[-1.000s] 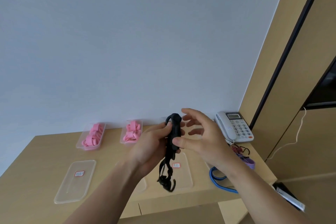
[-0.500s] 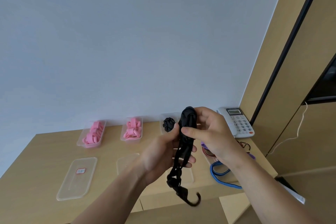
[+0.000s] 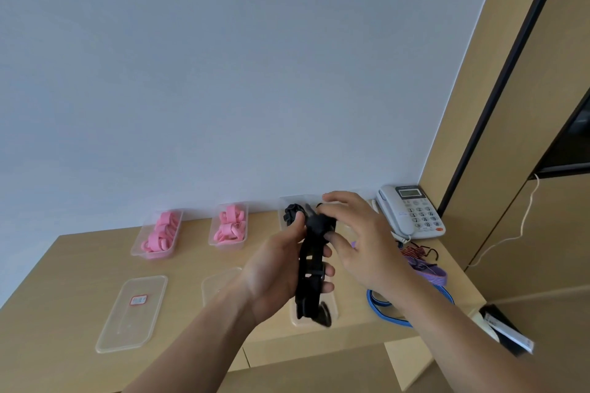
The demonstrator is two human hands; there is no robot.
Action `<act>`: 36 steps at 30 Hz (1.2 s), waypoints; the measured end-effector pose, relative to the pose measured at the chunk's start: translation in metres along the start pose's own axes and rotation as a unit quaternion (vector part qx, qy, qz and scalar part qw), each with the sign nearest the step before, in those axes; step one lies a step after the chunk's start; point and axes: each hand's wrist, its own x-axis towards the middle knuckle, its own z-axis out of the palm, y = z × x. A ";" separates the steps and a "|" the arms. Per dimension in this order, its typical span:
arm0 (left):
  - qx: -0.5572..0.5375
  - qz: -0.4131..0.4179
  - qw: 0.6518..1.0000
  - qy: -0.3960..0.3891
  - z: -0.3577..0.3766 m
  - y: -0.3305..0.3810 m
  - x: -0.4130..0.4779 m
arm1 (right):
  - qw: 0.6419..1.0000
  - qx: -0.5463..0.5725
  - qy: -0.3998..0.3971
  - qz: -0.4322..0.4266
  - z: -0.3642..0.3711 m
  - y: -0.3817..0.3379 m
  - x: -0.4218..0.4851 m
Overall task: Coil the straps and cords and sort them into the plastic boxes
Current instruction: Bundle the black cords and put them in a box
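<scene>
I hold a black strap (image 3: pixel 309 268) upright above the desk. My left hand (image 3: pixel 281 268) grips its folded middle, fingers curled round it. My right hand (image 3: pixel 357 242) is at the strap's top end, thumb against it and fingers arched over it. The loose tail with a hook hangs below my left hand. Behind the hands stands a clear box (image 3: pixel 289 201) with a coiled black strap (image 3: pixel 292 212) in it. Two clear boxes (image 3: pixel 137 249) (image 3: pixel 214 241) at the back hold coiled pink straps (image 3: pixel 161 233) (image 3: pixel 230 226).
Clear lids (image 3: pixel 132 313) (image 3: pixel 217 284) lie on the wooden desk (image 3: pixel 73 265). At the right lie a blue strap (image 3: pixel 376 306), a purple strap (image 3: pixel 427 269) and a red and black cord (image 3: pixel 415 252). A white telephone (image 3: pixel 412 212) stands in the back right corner. A cabinet rises at right.
The hanging tail has shortened as the strap is wound up. My right hand has moved over the top end, its fingers spreading. Both hands sit slightly lower.
</scene>
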 end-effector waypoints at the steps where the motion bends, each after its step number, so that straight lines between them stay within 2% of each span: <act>1: 0.000 0.003 1.000 0.000 0.001 0.001 0.001 | 1.000 -0.017 0.002 -0.026 0.002 0.001 0.000; 6: -0.072 0.012 0.997 -0.022 -0.001 0.002 0.006 | 0.992 -0.072 0.020 -0.100 0.001 0.006 -0.003; 10: -0.049 0.038 0.996 -0.070 -0.001 0.003 0.008 | 0.996 -0.003 0.023 -0.082 0.004 0.006 -0.008; 13: -0.057 0.072 0.994 -0.057 -0.001 0.007 0.007 | 0.988 0.089 0.095 0.078 0.010 0.010 -0.012; 14: -0.073 0.086 0.993 -0.046 -0.001 0.009 0.008 | 0.978 0.125 0.087 0.145 0.012 0.011 -0.013; 16: -0.097 0.119 0.988 -0.015 -0.003 0.011 0.011 | 0.938 0.227 0.000 0.262 0.012 0.013 -0.015; 17: -0.101 0.136 0.986 0.010 -0.005 0.011 0.014 | 0.905 0.289 -0.063 0.306 0.012 0.014 -0.017; 18: -0.104 0.156 0.982 0.039 -0.007 0.011 0.017 | 0.875 0.332 -0.123 0.330 0.012 0.014 -0.020; 19: -0.110 0.173 0.976 0.070 -0.009 0.011 0.020 | 0.859 0.348 -0.172 0.333 0.013 0.015 -0.023; 20: -0.111 0.189 0.970 0.101 -0.010 0.011 0.022 | 0.859 0.342 -0.201 0.323 0.014 0.017 -0.026; 22: -0.069 0.219 0.959 0.165 -0.014 0.012 0.025 | 0.887 0.290 -0.204 0.296 0.019 0.018 -0.031; 25: 0.091 0.236 0.935 0.248 -0.023 0.011 0.026 | 0.916 0.222 -0.143 0.302 0.019 0.022 -0.029; 27: 0.176 0.238 0.919 0.262 -0.028 0.010 0.026 | 0.928 0.206 -0.101 0.292 0.011 0.024 -0.025; 29: 0.262 0.233 0.902 0.253 -0.031 0.005 0.024 | 0.940 0.195 -0.070 0.270 0.002 0.026 -0.020; 31: 0.293 0.195 0.915 0.199 -0.027 0.001 0.021 | 0.945 0.205 -0.041 0.250 -0.003 0.026 -0.013; 33: 0.265 0.138 0.946 0.128 -0.021 -0.003 0.019 | 0.941 0.236 -0.016 0.244 -0.007 0.030 -0.008; 36: 0.152 0.072 0.984 0.056 -0.013 -0.009 0.021 | 0.930 0.274 0.005 0.244 -0.010 0.037 -0.007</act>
